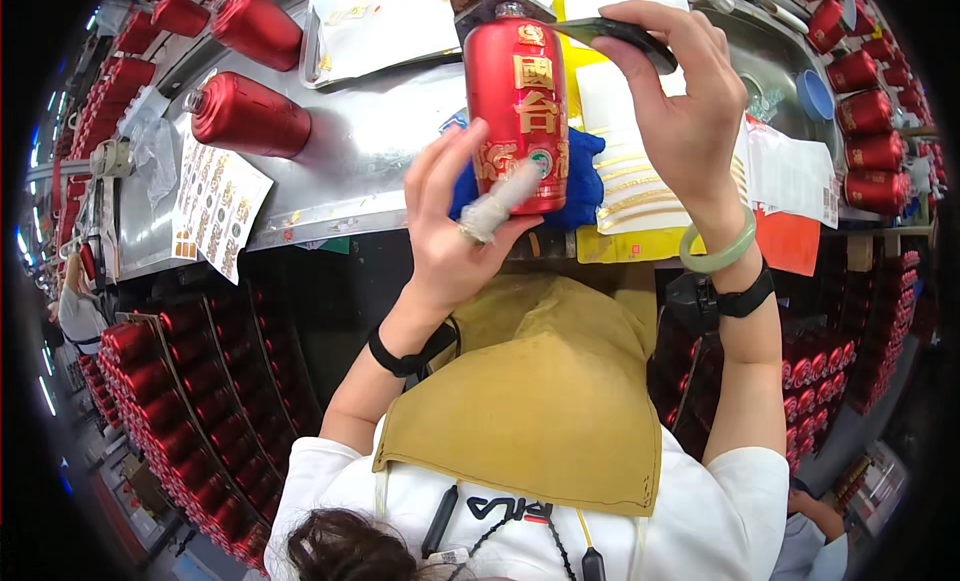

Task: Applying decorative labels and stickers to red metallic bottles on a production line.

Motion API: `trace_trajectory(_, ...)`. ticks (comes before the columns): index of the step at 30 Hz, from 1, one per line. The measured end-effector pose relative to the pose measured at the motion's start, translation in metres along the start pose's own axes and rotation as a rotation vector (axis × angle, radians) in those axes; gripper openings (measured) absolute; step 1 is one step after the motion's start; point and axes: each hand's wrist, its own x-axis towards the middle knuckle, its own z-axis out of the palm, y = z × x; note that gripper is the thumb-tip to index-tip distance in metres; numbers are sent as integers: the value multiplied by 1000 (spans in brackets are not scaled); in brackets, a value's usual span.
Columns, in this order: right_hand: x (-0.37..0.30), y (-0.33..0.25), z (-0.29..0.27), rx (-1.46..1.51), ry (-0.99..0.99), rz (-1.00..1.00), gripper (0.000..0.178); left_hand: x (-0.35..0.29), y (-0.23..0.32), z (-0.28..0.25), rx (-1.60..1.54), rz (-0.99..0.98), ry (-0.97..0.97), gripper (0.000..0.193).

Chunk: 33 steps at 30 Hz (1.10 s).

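A red bottle point(513, 101) with raised gold characters and a small green-and-gold emblem lies on a blue cloth point(584, 181), its neck pointing away from me. My left hand point(450, 196) grips the bottle's lower left side. One of its fingers wears a white wrapping point(500, 203), smeared by motion, over the lower front. Between the thumb and fingers of my right hand point(690, 106) are dark tweezers point(640, 43), their thin tip by the bottle's shoulder. Gold trim strips point(640, 196) lie on a white sheet to the right of the bottle.
Two red bottles point(250, 116) lie on the metal bench point(370, 131) at left, near a sheet of gold decals point(218, 203). A tray with white paper point(380, 31) is behind. At right are a blue bowl point(815, 96) and more red bottles point(868, 146). Stacked bottles point(190, 411) flank my lap.
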Motion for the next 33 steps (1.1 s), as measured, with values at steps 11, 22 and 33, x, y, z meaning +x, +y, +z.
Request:
trace_trajectory(11, -18, -8, -17, 91, -32, 253, 21, -9, 0, 27, 343, 208, 133, 29)
trace_trajectory(22, -28, -15, -21, 167, -70, 361, 21, 2, 10, 12, 373, -32, 21, 49)
trace_trajectory(33, -51, -57, -8, 232, -328, -81, 18, 0, -6, 20, -87, -213, 61, 98)
